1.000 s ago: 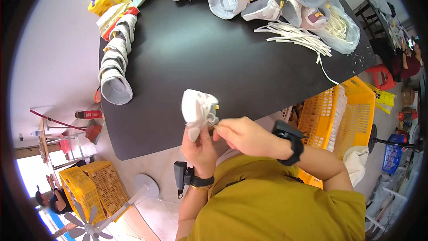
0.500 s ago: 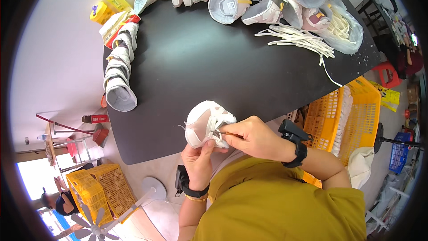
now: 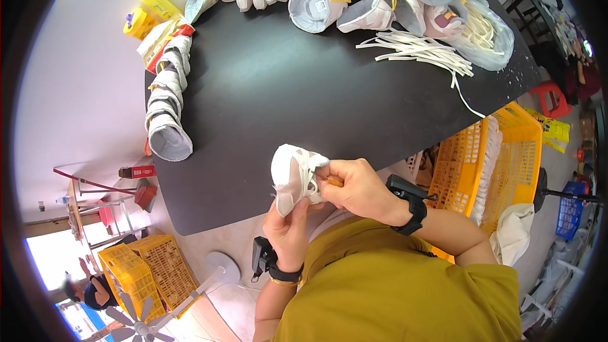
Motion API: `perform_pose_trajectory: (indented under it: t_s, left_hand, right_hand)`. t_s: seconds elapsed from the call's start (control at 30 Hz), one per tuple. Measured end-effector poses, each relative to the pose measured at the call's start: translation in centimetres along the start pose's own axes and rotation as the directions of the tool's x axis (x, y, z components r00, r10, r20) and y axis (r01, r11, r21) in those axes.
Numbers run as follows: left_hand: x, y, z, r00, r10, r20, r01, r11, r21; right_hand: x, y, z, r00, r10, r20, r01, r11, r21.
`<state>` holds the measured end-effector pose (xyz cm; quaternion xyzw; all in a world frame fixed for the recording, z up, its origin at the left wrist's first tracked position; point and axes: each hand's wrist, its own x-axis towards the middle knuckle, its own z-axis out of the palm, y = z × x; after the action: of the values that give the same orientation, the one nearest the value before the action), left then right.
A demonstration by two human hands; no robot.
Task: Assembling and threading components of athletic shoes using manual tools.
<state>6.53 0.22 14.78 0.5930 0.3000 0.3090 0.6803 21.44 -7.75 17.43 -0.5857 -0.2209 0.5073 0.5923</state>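
Apparently part-laced, a white-and-pink fabric shoe upper (image 3: 288, 176) is pinched by the left hand (image 3: 287, 234) at the near edge of the smooth black table (image 3: 253, 101); a small brownish object (image 3: 335, 181) is gripped by the tightly curled right hand (image 3: 363, 190), flat white laces (image 3: 425, 52) left unthreaded at the table's far right

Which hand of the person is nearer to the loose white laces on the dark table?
Right. The right hand is at the held shoe upper, below and left of the white laces in the picture; the left hand holds that upper, lower and farther away.
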Motion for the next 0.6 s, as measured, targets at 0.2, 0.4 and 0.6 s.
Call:
perform_pose_trajectory:
  t_s: [0.2, 0.4, 0.6]
  left_hand:
    - [0.0, -0.2, 0.3, 0.999, -0.034, -0.040, 0.032, 0.998, -0.057]
    - [-0.2, -0.4, 0.6, 1.000, 0.020, -0.006, -0.020, 1.000, 0.013]
    - [0.2, 1.1, -0.3, 0.991, 0.102, 0.091, -0.124, 0.953, 0.277]
  right_hand:
    - [0.1, 1.1, 0.3, 0.996, 0.082, -0.034, -0.079, 0.993, 0.084]
    - [0.0, 1.4, 0.3, 0.991, 0.014, -0.136, -0.026, 0.996, -0.086]
    - [-1.3, -1.3, -1.5, 0.991, 0.135, -0.011, -0.134, 0.971, -0.199]
